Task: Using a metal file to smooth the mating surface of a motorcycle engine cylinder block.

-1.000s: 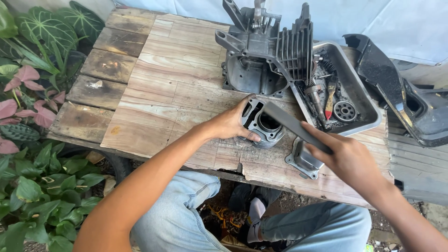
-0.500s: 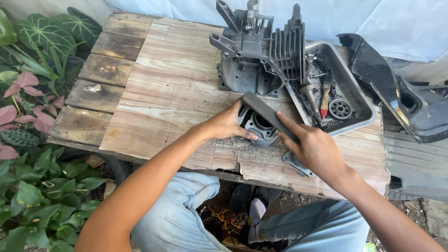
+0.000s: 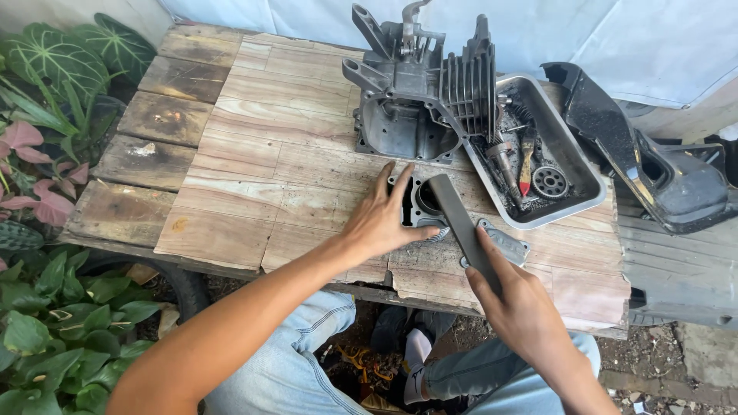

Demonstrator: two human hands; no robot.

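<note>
My left hand [image 3: 384, 217] rests flat against a small grey engine cylinder [image 3: 421, 201] that lies on the wooden table [image 3: 254, 154], its bore facing up. My right hand [image 3: 523, 307] grips a long flat dark grey bar [image 3: 460, 223] by its near end. The bar's far end lies across the top face of the cylinder. A small grey metal cover [image 3: 503, 242] lies on the table just right of the bar.
A large grey engine crankcase with cooling fins [image 3: 419, 92] stands at the table's back. To its right a metal tray [image 3: 573, 165] holds a brush, a gear and small parts. A black plastic housing [image 3: 653, 165] sits at the far right. Green plants [image 3: 54, 115] border the left.
My right hand has drawn the bar back toward me along the cylinder's top face. My left hand has flattened out beside the cylinder. The camera view has shifted slightly.
</note>
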